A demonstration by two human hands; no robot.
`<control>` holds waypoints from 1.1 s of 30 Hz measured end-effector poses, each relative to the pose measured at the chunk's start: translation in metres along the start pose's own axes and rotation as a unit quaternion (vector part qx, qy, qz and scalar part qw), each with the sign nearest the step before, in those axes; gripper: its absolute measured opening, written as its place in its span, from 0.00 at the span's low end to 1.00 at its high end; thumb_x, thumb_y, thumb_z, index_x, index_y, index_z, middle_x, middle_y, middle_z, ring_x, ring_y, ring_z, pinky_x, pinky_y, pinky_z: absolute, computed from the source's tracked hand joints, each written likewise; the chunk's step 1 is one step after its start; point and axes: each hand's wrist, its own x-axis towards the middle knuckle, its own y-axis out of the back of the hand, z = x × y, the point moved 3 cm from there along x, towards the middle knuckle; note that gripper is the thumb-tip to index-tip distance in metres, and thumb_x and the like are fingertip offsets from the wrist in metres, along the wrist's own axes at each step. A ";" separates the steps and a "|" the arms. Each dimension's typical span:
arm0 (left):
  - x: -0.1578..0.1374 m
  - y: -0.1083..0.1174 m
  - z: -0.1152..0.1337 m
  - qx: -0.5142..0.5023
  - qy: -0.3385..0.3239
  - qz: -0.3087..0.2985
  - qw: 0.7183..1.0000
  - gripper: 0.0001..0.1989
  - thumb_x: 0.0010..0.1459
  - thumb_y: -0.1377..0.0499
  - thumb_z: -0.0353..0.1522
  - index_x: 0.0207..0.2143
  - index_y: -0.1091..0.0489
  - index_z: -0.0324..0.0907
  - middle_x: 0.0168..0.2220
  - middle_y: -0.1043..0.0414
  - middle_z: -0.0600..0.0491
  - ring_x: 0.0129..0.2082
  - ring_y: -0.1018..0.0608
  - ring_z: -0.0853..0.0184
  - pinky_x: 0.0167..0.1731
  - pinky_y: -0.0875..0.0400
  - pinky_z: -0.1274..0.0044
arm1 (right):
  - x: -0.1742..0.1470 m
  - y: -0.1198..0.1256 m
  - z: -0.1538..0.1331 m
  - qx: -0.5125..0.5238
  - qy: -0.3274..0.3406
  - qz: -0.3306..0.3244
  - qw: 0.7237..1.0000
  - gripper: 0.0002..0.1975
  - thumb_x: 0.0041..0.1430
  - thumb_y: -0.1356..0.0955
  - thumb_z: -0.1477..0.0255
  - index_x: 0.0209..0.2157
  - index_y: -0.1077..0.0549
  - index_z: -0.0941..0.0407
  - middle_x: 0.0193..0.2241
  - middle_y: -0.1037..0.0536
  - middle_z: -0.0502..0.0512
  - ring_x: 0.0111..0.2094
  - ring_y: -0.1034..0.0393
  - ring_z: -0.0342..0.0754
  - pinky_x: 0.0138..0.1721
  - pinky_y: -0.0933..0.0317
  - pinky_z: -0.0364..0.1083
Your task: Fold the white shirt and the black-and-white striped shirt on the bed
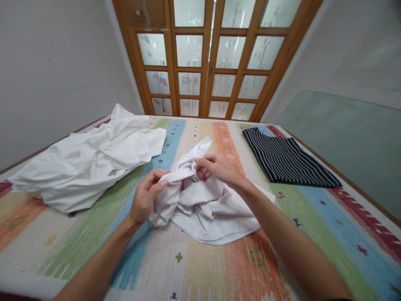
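Observation:
A crumpled white shirt (216, 213) lies in the middle of the table, its upper part bunched up between my hands. My left hand (147, 194) pinches a folded band of it, perhaps the collar, with the thumb on top. My right hand (216, 167) has its fingers closed on the same band a little farther right; the fingertips are partly hidden in the cloth. The lower hem spreads loosely on the tablecloth toward me.
Another white garment (103, 154) lies rumpled at the left. At the right lies a folded black-and-white striped garment (288, 159). A colourful patterned cloth (178, 257) covers the table. Beyond its far edge stand wooden glass-paned doors (206, 69), with walls on both sides.

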 end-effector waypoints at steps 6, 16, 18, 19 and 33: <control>-0.002 -0.001 -0.004 -0.084 0.048 -0.054 0.994 0.07 0.51 0.40 0.31 0.23 0.34 0.40 0.38 0.25 0.49 0.36 0.26 0.63 0.39 0.33 0.74 | -0.003 -0.011 0.008 -0.151 0.024 -0.019 0.988 0.14 0.56 0.31 0.67 0.20 0.28 0.58 0.17 0.26 0.50 0.16 0.35 0.38 0.19 0.45 0.38; 0.001 -0.027 0.005 0.266 0.016 -0.199 0.943 0.20 0.63 0.49 0.42 0.53 0.33 0.45 0.50 0.26 0.48 0.49 0.25 0.56 0.52 0.36 0.64 | -0.010 -0.012 0.016 0.021 -0.003 -0.081 0.996 0.11 0.53 0.30 0.67 0.22 0.31 0.58 0.16 0.27 0.48 0.16 0.36 0.38 0.17 0.44 0.38; 0.003 -0.034 0.008 0.329 -0.044 -0.182 0.926 0.14 0.61 0.44 0.39 0.48 0.29 0.45 0.47 0.25 0.48 0.47 0.25 0.57 0.52 0.37 0.64 | -0.015 -0.012 0.019 0.029 0.005 -0.082 0.996 0.11 0.53 0.30 0.67 0.22 0.30 0.57 0.14 0.29 0.47 0.15 0.38 0.38 0.17 0.45 0.38; 0.004 -0.037 0.010 0.349 -0.075 -0.170 0.919 0.12 0.60 0.42 0.38 0.45 0.28 0.45 0.46 0.24 0.49 0.46 0.25 0.57 0.52 0.36 0.64 | -0.017 -0.011 0.021 0.037 0.009 -0.077 0.996 0.11 0.52 0.30 0.67 0.21 0.30 0.57 0.14 0.30 0.46 0.15 0.38 0.38 0.17 0.45 0.38; 0.016 -0.055 0.006 0.295 -0.023 -0.193 0.936 0.10 0.57 0.39 0.38 0.31 0.28 0.40 0.28 0.26 0.53 0.29 0.26 0.67 0.31 0.35 0.77 | -0.037 -0.006 0.034 0.044 0.096 0.015 0.994 0.11 0.52 0.33 0.71 0.17 0.30 0.56 0.16 0.28 0.47 0.20 0.35 0.41 0.27 0.40 0.42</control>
